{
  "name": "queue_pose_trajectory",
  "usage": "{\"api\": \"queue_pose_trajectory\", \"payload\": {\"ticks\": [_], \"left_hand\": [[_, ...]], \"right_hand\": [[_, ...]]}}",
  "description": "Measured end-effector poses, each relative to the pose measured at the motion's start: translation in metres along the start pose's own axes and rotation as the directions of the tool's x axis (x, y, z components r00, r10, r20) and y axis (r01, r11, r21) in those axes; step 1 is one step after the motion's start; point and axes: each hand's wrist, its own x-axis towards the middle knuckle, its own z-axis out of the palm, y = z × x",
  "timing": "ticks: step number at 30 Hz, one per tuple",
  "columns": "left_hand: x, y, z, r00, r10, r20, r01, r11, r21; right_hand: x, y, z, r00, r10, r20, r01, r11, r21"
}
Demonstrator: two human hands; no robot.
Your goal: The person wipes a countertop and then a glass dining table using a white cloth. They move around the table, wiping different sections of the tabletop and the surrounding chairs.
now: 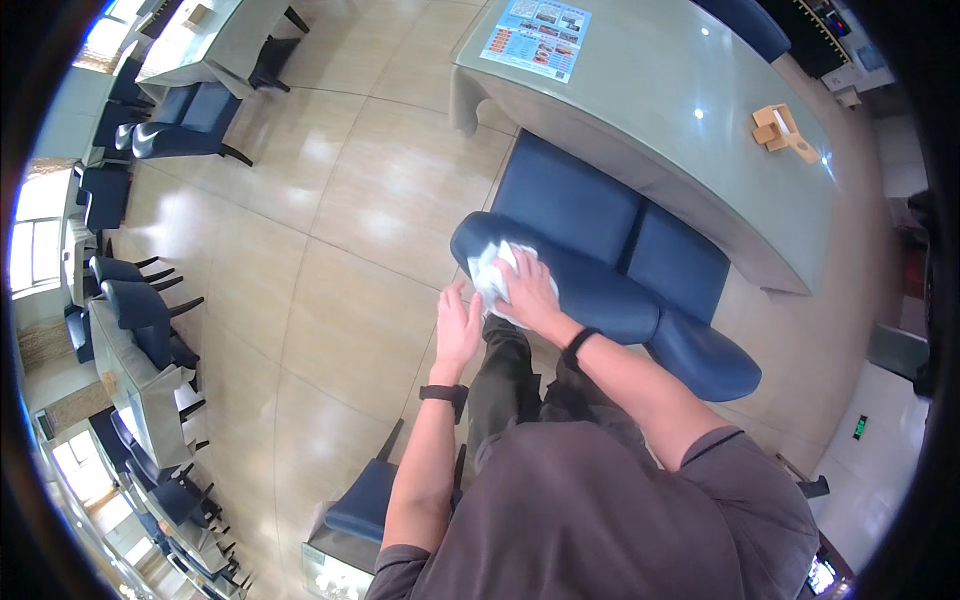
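Note:
My right hand (529, 292) presses a crumpled white cloth (491, 279) against the top of the backrest of a dark blue upholstered chair (577, 274), near its left end. The fingers lie spread over the cloth. Just to the left, my left hand (458, 322) is raised beside the cloth with its fingers apart and nothing in it. A second blue chair (697, 352) stands close against the first on the right. Both chairs face a long table (637, 97) with a glossy greenish-grey top and a hanging cloth.
On the table lie a printed sheet (536, 37) and a small wooden holder (780, 131). Another blue chair (364, 499) stands behind me at the lower left. Tables and several blue chairs (135, 300) line the left side, across the tiled floor (337, 300).

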Motion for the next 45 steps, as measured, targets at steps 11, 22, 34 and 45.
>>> {"api": "queue_pose_trajectory", "payload": {"ticks": [11, 22, 34, 45], "left_hand": [[0.045, -0.004, -0.028, 0.986, 0.163, -0.033, -0.154, 0.972, 0.178], [0.058, 0.020, 0.038, 0.969, 0.100, 0.227, -0.210, 0.820, 0.533], [0.090, 0.018, 0.006, 0.893, 0.092, 0.441, -0.316, 0.824, 0.470], [0.149, 0.005, -0.073, 0.658, 0.137, 0.740, -0.246, 0.968, 0.040]], "right_hand": [[0.048, -0.018, 0.019, 0.996, -0.046, -0.081, 0.030, 0.982, -0.187], [-0.152, 0.079, -0.071, 0.996, 0.071, 0.049, -0.069, 0.996, -0.056], [-0.198, 0.134, -0.101, 0.961, 0.275, -0.040, -0.274, 0.961, 0.035], [-0.008, -0.040, 0.006, 0.917, 0.394, -0.066, -0.398, 0.915, -0.070]]}}
